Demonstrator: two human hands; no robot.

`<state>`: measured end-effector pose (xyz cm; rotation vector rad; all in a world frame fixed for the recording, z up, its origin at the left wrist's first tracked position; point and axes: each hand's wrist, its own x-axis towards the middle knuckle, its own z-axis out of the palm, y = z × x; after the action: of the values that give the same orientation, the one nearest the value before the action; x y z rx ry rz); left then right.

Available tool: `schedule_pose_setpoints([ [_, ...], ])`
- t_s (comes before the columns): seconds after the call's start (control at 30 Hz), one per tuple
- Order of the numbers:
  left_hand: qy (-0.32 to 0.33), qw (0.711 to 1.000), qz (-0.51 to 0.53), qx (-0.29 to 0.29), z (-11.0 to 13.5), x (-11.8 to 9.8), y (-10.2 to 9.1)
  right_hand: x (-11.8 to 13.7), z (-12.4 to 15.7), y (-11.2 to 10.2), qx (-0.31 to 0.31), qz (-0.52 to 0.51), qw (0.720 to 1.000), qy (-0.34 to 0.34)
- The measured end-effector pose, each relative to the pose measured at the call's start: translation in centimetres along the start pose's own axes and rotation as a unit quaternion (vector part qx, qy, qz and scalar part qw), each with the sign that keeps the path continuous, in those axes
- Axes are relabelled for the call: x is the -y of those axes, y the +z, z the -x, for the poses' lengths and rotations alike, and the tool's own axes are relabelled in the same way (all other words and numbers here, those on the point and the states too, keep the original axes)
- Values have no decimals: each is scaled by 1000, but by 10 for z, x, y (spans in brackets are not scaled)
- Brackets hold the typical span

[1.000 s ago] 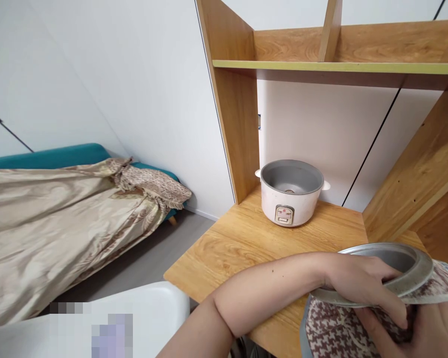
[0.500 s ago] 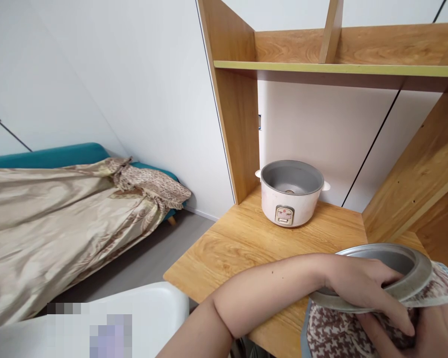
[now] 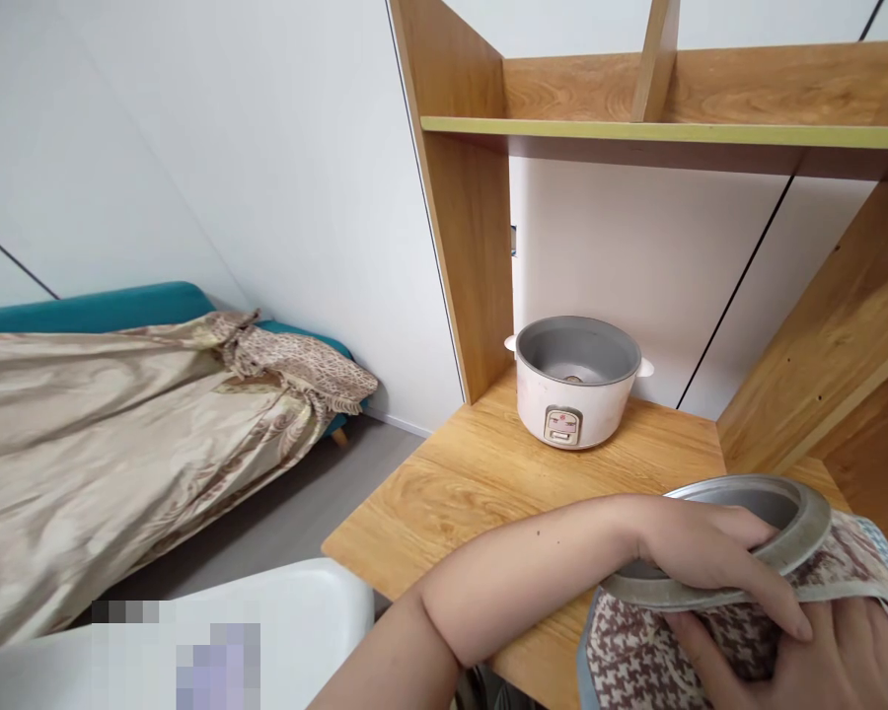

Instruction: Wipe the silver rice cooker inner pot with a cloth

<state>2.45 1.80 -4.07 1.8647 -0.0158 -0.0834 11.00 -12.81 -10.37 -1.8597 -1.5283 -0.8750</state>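
Bed point(image 3: 118, 434): low, against the left wall, under a loose beige cover; well apart from the work.
Shelf unit point(image 3: 474, 247): wooden uprights and a board rise over the back of the table, boxing in the corner.
Table point(image 3: 474, 473): pale wood; it carries the cooker at the back and leaves bare board in front of the person.
Chair point(image 3: 266, 621): a white seat edge shows at the bottom left, just beside the table's front corner.
Cooker point(image 3: 577, 385): white body, lid off, hollow and without its pot, standing upright near the wall, out of the way of the arms.
Pot point(image 3: 799, 523): grey metal inner pot, tilted with its mouth toward the wall, held at the table's front right, apart from the cooker.
Cloth point(image 3: 636, 651): brown-and-white check, wrapped under and around the pot's outside, so the wall can be rubbed.
Left hand point(image 3: 717, 562): curled over the near rim, clamping the pot steady.
Right hand point(image 3: 821, 661): spread flat, pressing the cloth against the pot from below.
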Motion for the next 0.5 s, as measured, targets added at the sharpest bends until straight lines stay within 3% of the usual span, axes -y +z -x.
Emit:
schedule_pose_setpoints([
  [0.5,8,997,68,19,-7,12,-1,7,-3,-4,-2,38,999,-14],
])
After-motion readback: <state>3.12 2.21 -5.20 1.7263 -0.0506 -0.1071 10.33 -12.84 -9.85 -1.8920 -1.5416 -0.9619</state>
